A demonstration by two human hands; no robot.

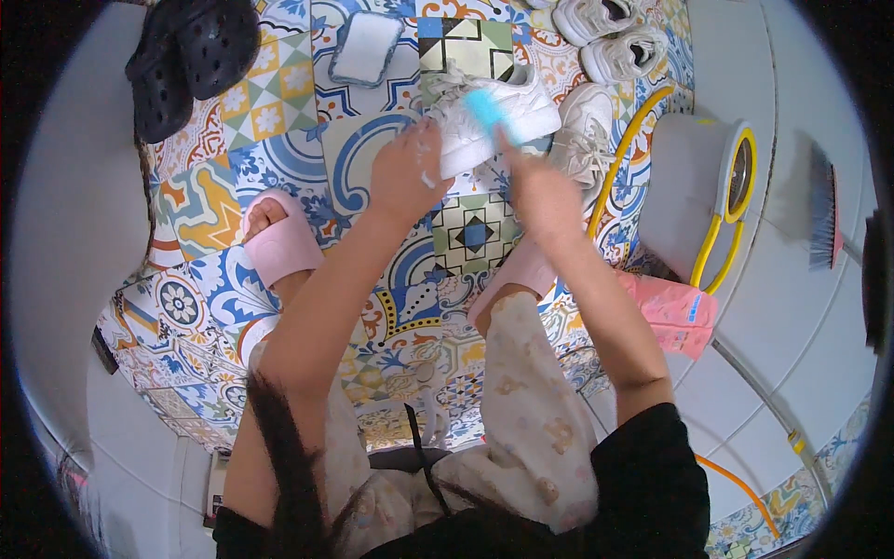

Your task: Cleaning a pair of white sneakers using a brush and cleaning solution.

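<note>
While the left hand (406, 173) grips the shoe (529, 108), the right hand (546, 201), gripping a brush (483, 111), apparently scrubs; the next stroke needs steadiness.

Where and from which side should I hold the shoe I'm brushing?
Probably the toe, from the left: the shoe points left, sole edge toward you, so your left hand meets that end while the blue brush works the middle.
</note>
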